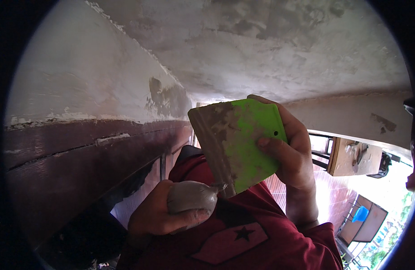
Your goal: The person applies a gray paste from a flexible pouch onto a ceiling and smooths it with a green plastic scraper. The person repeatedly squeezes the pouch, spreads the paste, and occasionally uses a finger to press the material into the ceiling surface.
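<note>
My left hand (153, 211) is closed around a plump, soft bag of grey paste (189, 198), with pale smears on the fingers. The bag's twisted neck is at the lower edge of a green flat scraper (250, 123), which is coated over much of its left side with brownish-grey residue. My right hand (293, 157) grips this scraper by its right part, thumb across the face near a small hole and the other fingers mostly behind it. Both are held before my maroon shirt.
A pale, patchy plastered surface (288, 49) spans the top. At left runs a wall (72, 85) with a maroon band (72, 157) and rough plaster along the seams. At right are a wooden desk (356, 162) and, lower, a table (372, 225) with a blue object (360, 213).
</note>
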`<act>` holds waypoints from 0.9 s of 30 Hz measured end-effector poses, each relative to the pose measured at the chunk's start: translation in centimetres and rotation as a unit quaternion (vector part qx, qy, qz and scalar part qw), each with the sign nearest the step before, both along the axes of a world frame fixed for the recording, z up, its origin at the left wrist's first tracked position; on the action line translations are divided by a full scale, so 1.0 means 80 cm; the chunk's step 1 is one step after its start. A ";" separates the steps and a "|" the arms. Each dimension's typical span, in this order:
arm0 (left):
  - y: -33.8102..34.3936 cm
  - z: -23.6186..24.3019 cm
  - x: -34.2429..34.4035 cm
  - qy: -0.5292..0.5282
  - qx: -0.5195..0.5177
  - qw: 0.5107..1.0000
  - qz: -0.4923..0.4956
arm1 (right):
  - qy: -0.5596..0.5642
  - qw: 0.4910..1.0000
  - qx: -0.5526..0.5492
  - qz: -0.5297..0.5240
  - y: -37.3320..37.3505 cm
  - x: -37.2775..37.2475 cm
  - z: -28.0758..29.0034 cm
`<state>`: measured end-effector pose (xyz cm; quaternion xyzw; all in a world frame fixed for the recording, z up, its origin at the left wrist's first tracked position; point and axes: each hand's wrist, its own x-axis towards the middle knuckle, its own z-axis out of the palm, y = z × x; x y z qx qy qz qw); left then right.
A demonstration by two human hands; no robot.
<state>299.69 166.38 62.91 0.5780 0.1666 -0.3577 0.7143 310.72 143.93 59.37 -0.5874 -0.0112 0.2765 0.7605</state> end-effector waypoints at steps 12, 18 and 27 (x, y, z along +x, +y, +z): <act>-0.002 0.002 0.001 -0.062 0.082 0.994 -0.025 | -0.037 0.998 0.033 0.030 -0.002 0.003 0.000; -0.001 0.001 0.001 -0.030 0.055 0.998 -0.008 | -0.041 0.999 0.026 0.013 0.001 0.002 0.001; 0.000 0.002 0.000 -0.031 0.084 0.996 -0.016 | -0.057 0.998 0.031 0.022 -0.004 0.003 0.002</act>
